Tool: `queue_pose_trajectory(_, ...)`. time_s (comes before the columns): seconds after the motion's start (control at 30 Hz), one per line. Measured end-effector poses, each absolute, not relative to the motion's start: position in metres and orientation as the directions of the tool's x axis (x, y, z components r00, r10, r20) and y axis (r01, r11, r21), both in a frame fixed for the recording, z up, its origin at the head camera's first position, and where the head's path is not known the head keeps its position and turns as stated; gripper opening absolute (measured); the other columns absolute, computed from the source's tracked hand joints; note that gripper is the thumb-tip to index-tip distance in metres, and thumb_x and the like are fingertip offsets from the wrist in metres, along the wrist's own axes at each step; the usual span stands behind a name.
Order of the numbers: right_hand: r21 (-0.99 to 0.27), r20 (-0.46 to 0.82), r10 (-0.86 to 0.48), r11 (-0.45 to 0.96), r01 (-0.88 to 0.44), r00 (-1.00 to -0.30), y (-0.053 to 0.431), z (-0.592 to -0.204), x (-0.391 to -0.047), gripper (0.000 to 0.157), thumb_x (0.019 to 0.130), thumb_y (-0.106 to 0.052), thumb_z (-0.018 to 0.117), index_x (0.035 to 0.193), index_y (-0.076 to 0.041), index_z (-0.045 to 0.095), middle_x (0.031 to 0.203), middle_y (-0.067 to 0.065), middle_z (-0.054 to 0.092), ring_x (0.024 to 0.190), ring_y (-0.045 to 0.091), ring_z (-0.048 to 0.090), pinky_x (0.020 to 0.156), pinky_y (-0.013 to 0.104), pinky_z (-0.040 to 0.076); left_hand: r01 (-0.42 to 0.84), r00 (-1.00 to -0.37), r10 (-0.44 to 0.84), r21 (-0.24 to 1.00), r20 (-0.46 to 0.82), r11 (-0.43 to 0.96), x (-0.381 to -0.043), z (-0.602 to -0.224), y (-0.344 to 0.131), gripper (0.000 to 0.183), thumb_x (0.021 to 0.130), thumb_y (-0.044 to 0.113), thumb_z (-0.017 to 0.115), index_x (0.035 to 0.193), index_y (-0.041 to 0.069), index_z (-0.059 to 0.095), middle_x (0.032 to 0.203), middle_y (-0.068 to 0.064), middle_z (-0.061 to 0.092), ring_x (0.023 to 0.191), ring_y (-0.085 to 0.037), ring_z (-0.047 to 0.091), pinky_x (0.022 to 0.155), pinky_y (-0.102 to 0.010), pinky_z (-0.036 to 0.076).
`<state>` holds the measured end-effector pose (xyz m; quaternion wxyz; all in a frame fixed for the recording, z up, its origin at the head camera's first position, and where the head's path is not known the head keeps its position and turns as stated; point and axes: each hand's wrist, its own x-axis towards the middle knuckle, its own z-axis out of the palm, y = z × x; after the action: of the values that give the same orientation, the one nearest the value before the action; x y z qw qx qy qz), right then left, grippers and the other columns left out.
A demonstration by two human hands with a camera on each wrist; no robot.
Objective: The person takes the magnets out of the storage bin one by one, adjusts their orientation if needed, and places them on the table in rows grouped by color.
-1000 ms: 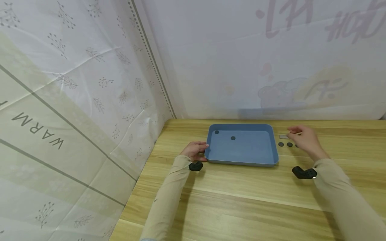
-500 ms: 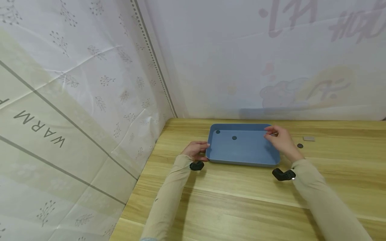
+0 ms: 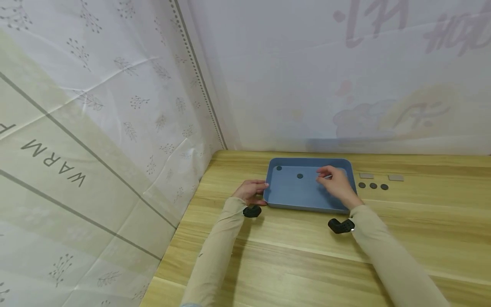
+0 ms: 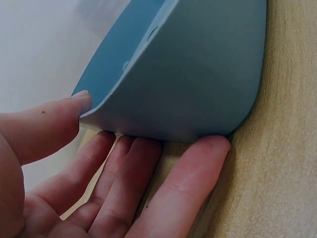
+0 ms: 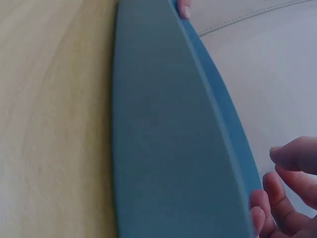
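A shallow blue tray (image 3: 291,192) lies on the wooden table, with two dark round discs inside, one disc (image 3: 278,168) in the far left corner and another disc (image 3: 300,175) nearer the middle. At the tray's left end my left hand (image 3: 249,190) grips the wall; in the left wrist view the thumb (image 4: 81,101) is over the rim and the fingers touch the outside. My right hand (image 3: 337,185) is above the tray's right half, fingertips pinching a small, thin pale piece (image 3: 328,176), mostly hidden by the fingers.
Right of the tray lie two small grey rectangles, one rectangle (image 3: 366,175) left of the other rectangle (image 3: 396,178). Before them is a row of three dark discs (image 3: 373,186). A printed cloth (image 3: 276,85) hangs behind the wooden table (image 3: 284,264).
My right hand has moved left from the grey rectangles, across the tray's right wall, to above the tray. The pieces it covered now show. My left hand has kept its hold.
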<state>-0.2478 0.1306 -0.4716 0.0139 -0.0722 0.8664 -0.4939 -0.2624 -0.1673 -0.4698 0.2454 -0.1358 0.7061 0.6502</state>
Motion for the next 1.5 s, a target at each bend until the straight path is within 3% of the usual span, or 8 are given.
queue_pose_trajectory(0.13, -0.851, 0.053, -0.137, 0.513, -0.116, -0.989, 0.122, -0.479, -0.25, 0.032, 0.096, -0.013, 0.057, 0.125, 0.001, 0.058, 0.108, 0.018, 0.061, 0.092, 0.03, 0.061, 0.068, 0.029, 0.049, -0.5, -0.848, 0.126, 0.857, -0.514, 0.127, -0.261, -0.469, -0.166, 0.047, 0.096, 0.015, 0.061, 0.139, 0.0, 0.049, 0.131, -0.023, 0.056, 0.11, -0.029, 0.06, 0.085, -0.052, 0.055)
queue_pose_trajectory(0.43, -0.812, 0.066, -0.179, 0.562, -0.157, -0.982, 0.107, -0.486, -0.252, 0.032, 0.098, -0.011, 0.054, 0.127, 0.001, 0.058, 0.112, 0.02, 0.061, 0.098, 0.033, 0.059, 0.08, 0.045, 0.049, -0.51, -0.843, 0.121, 0.851, -0.523, 0.123, -0.262, -0.47, -0.167, 0.046, 0.095, 0.015, 0.062, 0.138, 0.002, 0.051, 0.129, -0.022, 0.058, 0.103, -0.026, 0.062, 0.082, -0.05, 0.056)
queue_pose_trajectory(0.6, -0.764, 0.077, -0.224, 0.613, -0.202, -0.971, 0.101, -0.487, -0.255, 0.035, 0.096, -0.008, 0.055, 0.129, 0.004, 0.056, 0.119, 0.024, 0.058, 0.108, 0.038, 0.055, 0.09, 0.053, 0.046, -0.514, -0.842, 0.115, 0.849, -0.527, 0.126, -0.262, -0.471, -0.167, 0.046, 0.095, 0.015, 0.063, 0.138, 0.003, 0.051, 0.128, -0.021, 0.059, 0.101, -0.025, 0.063, 0.08, -0.048, 0.057)
queue_pose_trajectory(0.9, -0.715, -0.011, -0.23, 0.682, -0.153, -0.973, 0.09, -0.487, -0.256, 0.046, 0.097, -0.017, 0.053, 0.141, -0.004, 0.047, 0.136, 0.031, 0.036, 0.125, 0.048, 0.033, 0.098, 0.063, 0.031, -0.504, -0.845, 0.13, 0.853, -0.519, 0.133, -0.263, -0.472, -0.167, 0.046, 0.096, 0.015, 0.061, 0.138, 0.001, 0.05, 0.124, -0.022, 0.06, 0.102, -0.026, 0.063, 0.083, -0.05, 0.056)
queue_pose_trajectory(1.2, -0.675, -0.078, -0.224, 0.729, -0.114, -0.971, 0.085, -0.49, -0.26, 0.052, 0.098, -0.022, 0.051, 0.148, -0.012, 0.04, 0.139, 0.028, 0.03, 0.123, 0.044, 0.029, 0.09, 0.057, 0.029, -0.504, -0.847, 0.12, 0.854, -0.518, 0.129, -0.263, -0.472, -0.167, 0.046, 0.095, 0.015, 0.062, 0.138, 0.001, 0.05, 0.122, -0.021, 0.061, 0.1, -0.026, 0.064, 0.081, -0.049, 0.057)
queue_pose_trajectory(1.5, -0.622, -0.107, -0.219, 0.776, -0.106, -0.97, 0.081, -0.49, -0.262, 0.051, 0.1, -0.026, 0.047, 0.15, -0.017, 0.037, 0.121, 0.02, 0.035, 0.094, 0.032, 0.027, 0.068, 0.04, 0.016, -0.5, -0.848, 0.126, 0.856, -0.515, 0.133, -0.262, -0.47, -0.167, 0.047, 0.095, 0.015, 0.062, 0.138, 0.001, 0.049, 0.125, -0.021, 0.059, 0.103, -0.027, 0.063, 0.08, -0.049, 0.057)
